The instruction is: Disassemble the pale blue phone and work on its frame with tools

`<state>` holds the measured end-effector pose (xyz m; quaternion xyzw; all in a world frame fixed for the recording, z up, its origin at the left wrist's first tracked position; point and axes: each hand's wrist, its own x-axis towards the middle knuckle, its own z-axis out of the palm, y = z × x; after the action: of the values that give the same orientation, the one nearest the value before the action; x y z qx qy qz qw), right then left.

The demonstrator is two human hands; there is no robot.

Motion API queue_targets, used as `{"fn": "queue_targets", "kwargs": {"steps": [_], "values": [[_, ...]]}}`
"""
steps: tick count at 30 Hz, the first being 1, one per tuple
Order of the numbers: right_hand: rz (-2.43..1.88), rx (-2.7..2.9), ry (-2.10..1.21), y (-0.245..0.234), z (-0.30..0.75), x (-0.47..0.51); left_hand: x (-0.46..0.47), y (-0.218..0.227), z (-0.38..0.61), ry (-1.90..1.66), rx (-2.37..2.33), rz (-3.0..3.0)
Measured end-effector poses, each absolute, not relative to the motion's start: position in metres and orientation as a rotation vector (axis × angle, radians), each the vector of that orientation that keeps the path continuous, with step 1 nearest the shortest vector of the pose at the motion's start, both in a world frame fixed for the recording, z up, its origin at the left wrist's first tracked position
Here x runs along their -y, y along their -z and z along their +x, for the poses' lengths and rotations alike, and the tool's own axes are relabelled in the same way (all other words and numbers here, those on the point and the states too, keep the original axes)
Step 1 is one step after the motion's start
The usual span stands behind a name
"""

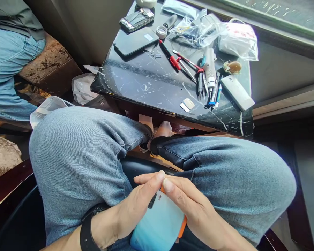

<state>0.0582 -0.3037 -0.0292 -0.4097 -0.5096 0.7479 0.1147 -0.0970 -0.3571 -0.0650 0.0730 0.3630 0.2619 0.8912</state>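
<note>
My left hand (136, 205), with a black band on its wrist, and my right hand (191, 205) together hold a smartphone (157, 223) in my lap. Its back shades from pale to teal blue, and an orange edge shows along its side. My fingers cover its upper part, next to the camera lenses. Both hands rest over my denim-covered legs (75, 164). Beyond my knees, a black marble table (136, 82) carries an opened phone (136, 19), a dark phone (136, 42), a white phone (237, 92), several precision screwdrivers (201, 83) and a small metal plate (187, 104).
A person in jeans (7, 59) sits at the left. Plastic bags (238, 40) and a tape roll (161, 32) lie on the table's far side. A white bag (82, 89) sits below its left edge. A window ledge (285, 62) runs along the right.
</note>
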Motion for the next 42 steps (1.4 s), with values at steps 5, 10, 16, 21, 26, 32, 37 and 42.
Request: {"fn": "queue_targets", "kwargs": {"steps": [5,10,16,21,26,32,37,42], "values": [[-1.263,1.306,-2.433,0.032,0.058,0.303,0.355,0.067,-0.093,-0.465,-0.723,0.193],[-1.31,1.268,-2.442,0.038,0.059,0.306,0.357,0.071,-0.093,-0.46,-0.715,0.116],[-1.318,1.187,-2.172,0.043,0.064,0.317,0.364,0.079,-0.1,-0.586,-0.657,-0.041],[-1.368,1.069,-2.069,0.046,0.07,0.326,0.371,0.083,-0.098,-0.602,-0.581,0.021],[-1.349,0.981,-2.011,0.04,0.077,0.328,0.377,0.088,-0.092,-0.552,-0.579,0.084],[-1.404,0.963,-1.974,0.035,0.081,0.321,0.376,0.092,-0.086,-0.498,-0.595,0.084],[-1.522,0.973,-1.99,0.037,0.075,0.324,0.376,0.094,-0.078,-0.467,-0.586,0.086],[-1.622,1.06,-1.954,0.043,0.066,0.32,0.372,0.094,-0.075,-0.476,-0.581,0.03]]}}
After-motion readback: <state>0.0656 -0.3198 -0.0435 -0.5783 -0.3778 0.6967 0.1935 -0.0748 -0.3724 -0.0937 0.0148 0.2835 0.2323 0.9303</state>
